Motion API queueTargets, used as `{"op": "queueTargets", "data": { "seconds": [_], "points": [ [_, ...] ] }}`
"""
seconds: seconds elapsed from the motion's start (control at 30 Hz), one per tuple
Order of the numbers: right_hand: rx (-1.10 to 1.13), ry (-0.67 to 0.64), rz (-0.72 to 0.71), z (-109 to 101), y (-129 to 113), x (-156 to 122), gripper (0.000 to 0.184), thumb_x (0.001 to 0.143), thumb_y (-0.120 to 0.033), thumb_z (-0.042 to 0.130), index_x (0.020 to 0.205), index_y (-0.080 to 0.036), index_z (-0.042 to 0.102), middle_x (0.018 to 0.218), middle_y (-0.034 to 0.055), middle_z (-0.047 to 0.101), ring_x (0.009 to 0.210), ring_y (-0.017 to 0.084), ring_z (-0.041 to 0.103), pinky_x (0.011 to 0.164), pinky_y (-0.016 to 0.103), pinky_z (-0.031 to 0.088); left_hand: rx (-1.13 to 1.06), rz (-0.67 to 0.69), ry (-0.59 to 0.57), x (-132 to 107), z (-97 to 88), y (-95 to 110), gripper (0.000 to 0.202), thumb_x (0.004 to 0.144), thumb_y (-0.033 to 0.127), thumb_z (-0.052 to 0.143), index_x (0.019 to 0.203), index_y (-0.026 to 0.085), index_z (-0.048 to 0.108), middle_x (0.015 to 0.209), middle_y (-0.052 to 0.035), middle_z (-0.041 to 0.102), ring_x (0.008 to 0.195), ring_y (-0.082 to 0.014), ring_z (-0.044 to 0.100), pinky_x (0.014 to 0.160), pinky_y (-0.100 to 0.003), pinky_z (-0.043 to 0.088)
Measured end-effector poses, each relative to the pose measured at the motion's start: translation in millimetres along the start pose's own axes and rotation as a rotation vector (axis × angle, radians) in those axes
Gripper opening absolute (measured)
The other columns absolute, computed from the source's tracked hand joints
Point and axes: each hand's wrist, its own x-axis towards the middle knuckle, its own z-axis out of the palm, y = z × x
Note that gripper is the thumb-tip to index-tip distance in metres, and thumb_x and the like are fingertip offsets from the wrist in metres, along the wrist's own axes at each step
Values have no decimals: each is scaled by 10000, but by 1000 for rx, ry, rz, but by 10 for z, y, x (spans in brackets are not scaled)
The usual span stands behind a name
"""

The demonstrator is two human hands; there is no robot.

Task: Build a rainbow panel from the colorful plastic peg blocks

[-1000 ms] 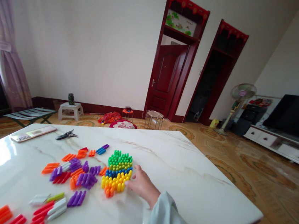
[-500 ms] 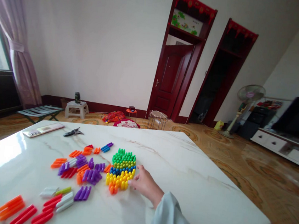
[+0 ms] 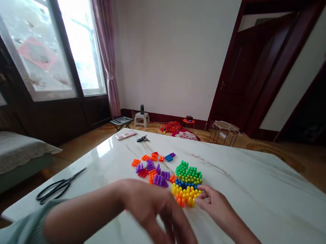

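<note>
A cluster of bullet-shaped plastic building pieces (image 3: pixel 187 182) stands on the white marbled table, banded green, olive, blue, yellow and orange. At its right edge, my right hand (image 3: pixel 215 203) rests with thumb and fingertips apart against the yellow and blue rows. My left hand (image 3: pixel 156 210) hangs over the front of the table, slightly blurred, its fingers spread and pointing down with nothing visible in them. Purple pieces (image 3: pixel 160 180), orange pieces (image 3: pixel 135 162) and a few blue ones (image 3: pixel 169 157) lie loose left of the cluster. My left hand and forearm cover the table area nearest me.
Black-handled scissors (image 3: pixel 57 186) lie near the table's left edge. A phone (image 3: pixel 126 135) and small dark pliers (image 3: pixel 143 138) lie at the far left corner. Beyond the table are a white stool (image 3: pixel 141 119) and a wire-legged stool (image 3: pixel 224 130).
My left hand has come into view over the near table, hiding the loose pieces there. The view has swung left, bringing in the scissors and window. My right hand stays at the cluster's right edge.
</note>
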Motion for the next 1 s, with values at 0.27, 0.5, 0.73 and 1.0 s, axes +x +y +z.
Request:
{"op": "queueTargets", "data": {
  "seconds": [0.27, 0.5, 0.73, 1.0],
  "points": [
    [36, -19, -76, -54, -289, -198, 329, 684, -355, 590, 953, -217, 721, 876, 56, 725, 707, 190, 648, 649, 265, 490, 569, -684, 1039, 213, -1610, -1261, 385, 704, 204, 657, 1088, 188, 666, 1160, -105, 628, 1131, -277, 543, 971, -374, 426],
    [34, -77, -47, -38, -216, -251, 269, 666, -342, 598, 878, -255, 739, 832, 46, 727, 674, 189, 639, 611, 266, 479, 640, -907, 1081, 287, -1826, -1922, 605, 618, 318, 711, 1201, 239, 570, 1177, -105, 563, 1121, -283, 528, 908, -360, 438],
    [77, -36, -26, -95, -184, -243, 282, 654, -350, 602, 875, -239, 738, 846, 65, 730, 670, 194, 634, 612, 275, 486, 698, -893, 1077, 406, -1760, -2101, 512, 662, 392, 691, 1136, 219, 602, 1142, -117, 600, 1084, -296, 549, 867, -360, 446],
    [35, -37, -80, -42, -183, -220, 246, 699, -310, 600, 879, -200, 727, 827, 51, 723, 719, 184, 642, 669, 267, 474, 752, -746, 1032, 437, -1587, -1726, 377, 705, 349, 669, 1052, 200, 657, 1096, -97, 652, 1088, -308, 545, 928, -417, 405]
  ]
}}
